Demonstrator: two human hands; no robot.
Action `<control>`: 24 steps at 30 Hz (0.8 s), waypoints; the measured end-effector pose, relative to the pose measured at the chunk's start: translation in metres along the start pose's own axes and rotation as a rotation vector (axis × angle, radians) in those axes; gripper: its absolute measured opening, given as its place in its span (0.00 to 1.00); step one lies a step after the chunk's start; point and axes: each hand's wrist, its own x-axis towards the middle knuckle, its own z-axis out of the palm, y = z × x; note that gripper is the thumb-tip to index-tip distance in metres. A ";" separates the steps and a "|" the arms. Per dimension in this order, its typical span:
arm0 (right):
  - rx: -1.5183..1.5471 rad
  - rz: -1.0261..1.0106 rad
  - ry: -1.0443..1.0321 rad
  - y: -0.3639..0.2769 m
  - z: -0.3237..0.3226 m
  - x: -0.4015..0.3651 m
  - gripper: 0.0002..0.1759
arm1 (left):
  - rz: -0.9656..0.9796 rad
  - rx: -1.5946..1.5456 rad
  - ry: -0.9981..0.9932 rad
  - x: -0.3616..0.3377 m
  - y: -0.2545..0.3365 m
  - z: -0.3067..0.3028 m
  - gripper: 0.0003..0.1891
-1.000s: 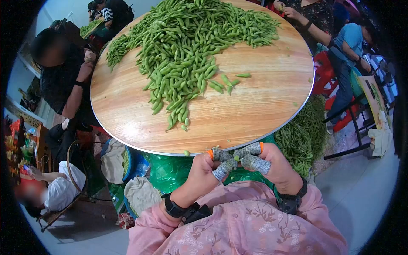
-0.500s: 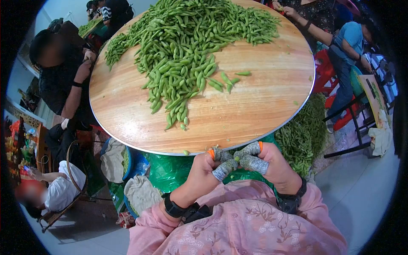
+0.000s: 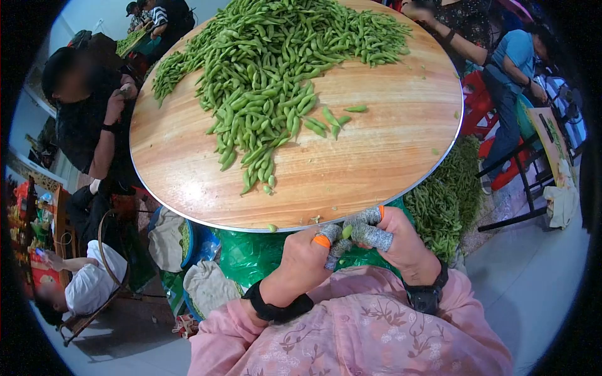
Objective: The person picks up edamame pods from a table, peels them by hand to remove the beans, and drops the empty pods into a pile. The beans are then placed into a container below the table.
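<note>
Both hands meet just off the near edge of the round wooden table (image 3: 389, 138), with grey fingertip covers and orange bands on the fingers. Between their fingertips shows a small piece of green soybean pod (image 3: 347, 232). My left hand (image 3: 307, 254) pinches at one side of it, and my right hand (image 3: 399, 241) pinches at the other; the fingers partly hide it. A tiny green bean (image 3: 342, 262) shows just below the left fingers. A large heap of soybean pods (image 3: 263, 75) covers the far and middle tabletop, with a few loose pods (image 3: 332, 119) beside it.
Green plastic (image 3: 251, 254) lies beneath the table edge. Pods are piled on the floor (image 3: 445, 200) at the right. Cloth-covered tubs (image 3: 168, 238) stand at the left. People sit around, one in black (image 3: 81, 125) at the table's left side. A red stool (image 3: 476, 103) is at the right.
My hands have shifted slightly, the left turning so its fingers point more to the right. The pod piece between the fingertips shows more, and a bean now appears below them.
</note>
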 end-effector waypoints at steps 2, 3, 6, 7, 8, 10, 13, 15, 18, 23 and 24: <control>0.085 -0.049 -0.016 0.007 0.001 0.001 0.08 | -0.066 -0.165 -0.023 0.001 0.001 0.001 0.09; 0.099 -0.089 -0.008 0.010 0.003 0.003 0.09 | -0.115 -0.329 -0.007 0.003 0.003 -0.001 0.09; 0.088 -0.176 -0.019 0.019 0.000 0.008 0.09 | -0.377 -0.827 -0.009 -0.003 -0.002 0.000 0.10; 0.061 -0.222 -0.036 0.020 -0.001 0.008 0.09 | -0.595 -1.162 -0.027 -0.006 -0.004 0.000 0.11; 0.061 -0.224 -0.036 0.019 -0.002 0.007 0.09 | -0.595 -1.161 -0.027 -0.007 -0.005 -0.002 0.11; -0.098 -0.178 -0.033 0.010 -0.005 0.008 0.08 | -0.467 -0.868 -0.175 0.003 -0.005 -0.012 0.12; -0.170 -0.109 -0.020 0.012 -0.014 0.007 0.06 | -0.032 -0.153 -0.010 0.017 -0.004 -0.023 0.11; -0.226 -0.121 -0.029 0.006 -0.012 0.006 0.06 | -0.049 -0.074 -0.020 0.023 0.010 -0.031 0.10; -0.329 -0.157 -0.046 -0.004 -0.008 0.008 0.06 | -0.062 -0.051 -0.073 0.022 0.011 -0.029 0.12; -0.196 -0.159 0.158 0.001 -0.006 0.007 0.13 | -0.644 -0.918 0.065 0.018 0.010 -0.026 0.11; -0.163 -0.168 0.117 -0.001 -0.009 0.006 0.15 | -0.683 -1.151 0.102 0.015 0.004 -0.023 0.10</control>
